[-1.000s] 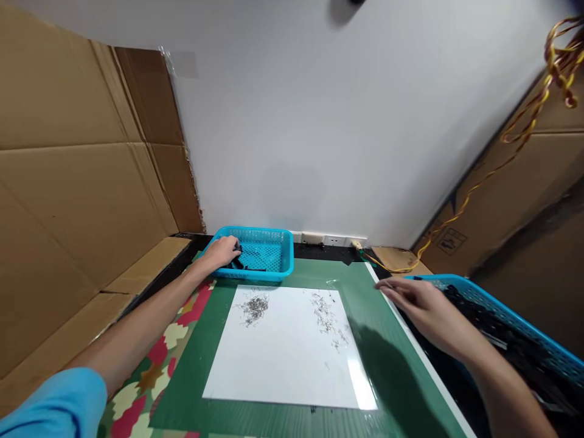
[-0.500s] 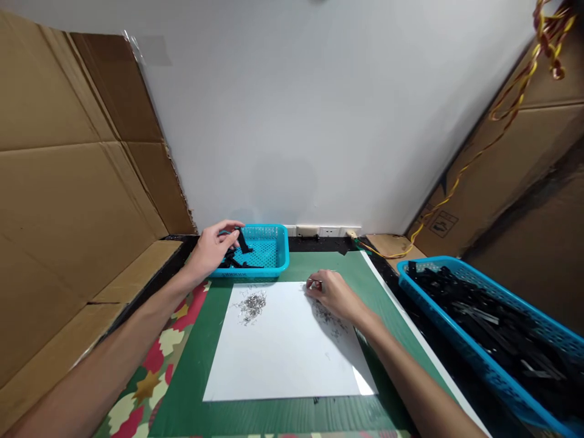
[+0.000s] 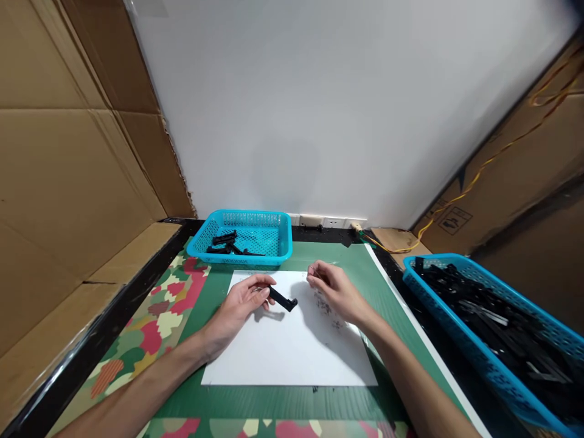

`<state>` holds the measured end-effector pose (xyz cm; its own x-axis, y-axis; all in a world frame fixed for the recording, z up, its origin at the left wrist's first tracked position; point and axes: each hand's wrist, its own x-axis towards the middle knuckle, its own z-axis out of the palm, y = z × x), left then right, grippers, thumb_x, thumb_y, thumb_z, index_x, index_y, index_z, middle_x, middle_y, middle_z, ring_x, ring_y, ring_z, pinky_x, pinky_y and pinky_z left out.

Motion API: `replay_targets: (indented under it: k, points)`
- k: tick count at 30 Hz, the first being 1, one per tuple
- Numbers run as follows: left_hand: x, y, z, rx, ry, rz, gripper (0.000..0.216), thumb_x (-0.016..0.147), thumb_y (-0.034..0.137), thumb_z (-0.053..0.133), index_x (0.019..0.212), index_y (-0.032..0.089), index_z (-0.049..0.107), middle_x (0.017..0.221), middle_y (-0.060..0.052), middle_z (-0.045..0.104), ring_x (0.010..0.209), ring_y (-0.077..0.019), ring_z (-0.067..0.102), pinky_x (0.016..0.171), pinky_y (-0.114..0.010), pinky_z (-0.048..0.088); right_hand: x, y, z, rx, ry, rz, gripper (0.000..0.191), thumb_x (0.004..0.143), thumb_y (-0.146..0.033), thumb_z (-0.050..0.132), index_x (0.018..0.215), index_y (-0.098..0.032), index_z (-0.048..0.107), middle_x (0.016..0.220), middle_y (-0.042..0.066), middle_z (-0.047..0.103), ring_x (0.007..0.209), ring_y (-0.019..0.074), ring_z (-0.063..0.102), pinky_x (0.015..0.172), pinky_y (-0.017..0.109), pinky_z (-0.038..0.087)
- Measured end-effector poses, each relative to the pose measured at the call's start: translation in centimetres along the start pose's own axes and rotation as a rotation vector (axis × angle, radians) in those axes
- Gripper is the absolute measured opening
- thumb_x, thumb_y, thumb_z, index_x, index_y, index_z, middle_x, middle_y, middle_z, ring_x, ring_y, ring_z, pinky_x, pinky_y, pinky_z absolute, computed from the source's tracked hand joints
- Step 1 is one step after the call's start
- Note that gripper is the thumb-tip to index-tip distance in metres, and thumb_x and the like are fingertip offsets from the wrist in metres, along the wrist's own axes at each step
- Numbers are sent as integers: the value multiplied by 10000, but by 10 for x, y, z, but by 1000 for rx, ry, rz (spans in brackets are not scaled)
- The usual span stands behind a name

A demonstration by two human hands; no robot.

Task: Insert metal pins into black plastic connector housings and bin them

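My left hand [image 3: 249, 298] grips one end of a long black plastic part [image 3: 283, 300] with a hooked tip, held above the white sheet [image 3: 283, 359]. To its right, my right hand [image 3: 335, 289] pinches something thin and small at the fingertips, too fine to make out. Beneath and beside the right hand, a scatter of tiny metal pieces [image 3: 336, 323] lies on the sheet. The other pile of metal pieces at the sheet's left is hidden behind my left hand.
A blue basket [image 3: 286, 252] with several black parts [image 3: 224, 238] stands at the back left. On the right, a longer blue basket [image 3: 449, 316] is full of black parts. Cardboard walls [image 3: 68, 170] flank the green mat [image 3: 191, 401]; sockets [image 3: 334, 223] line the back wall.
My left hand has come out of the back basket toward me and right, bringing the black plastic part over the sheet. My right hand has barely moved, its fingers still pinched. The view has shifted slightly.
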<state>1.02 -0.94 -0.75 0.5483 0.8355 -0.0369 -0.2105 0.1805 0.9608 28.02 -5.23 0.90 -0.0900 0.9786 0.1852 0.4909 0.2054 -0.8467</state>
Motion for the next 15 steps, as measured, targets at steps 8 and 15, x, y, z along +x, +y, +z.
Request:
replay_targets:
  k: [8,15]
  points:
    - [-10,6,8,-303,-20,-88,254,1016,373,767,1188,194,714,1080,-85,721,955,-179,683,833,-275,540,-13,-27,41,627,-46,101,300,1024,-490,724,992,-214,610,844,17,649,727,150,483,666,285,344]
    - [-16,10,13,-510,4,-205,209,1043,236,707,1250,221,679,1179,-63,669,949,-170,727,838,-287,577,-17,-37,65,727,-66,84,288,1034,-480,723,978,-219,616,843,19,651,730,154,525,664,296,354]
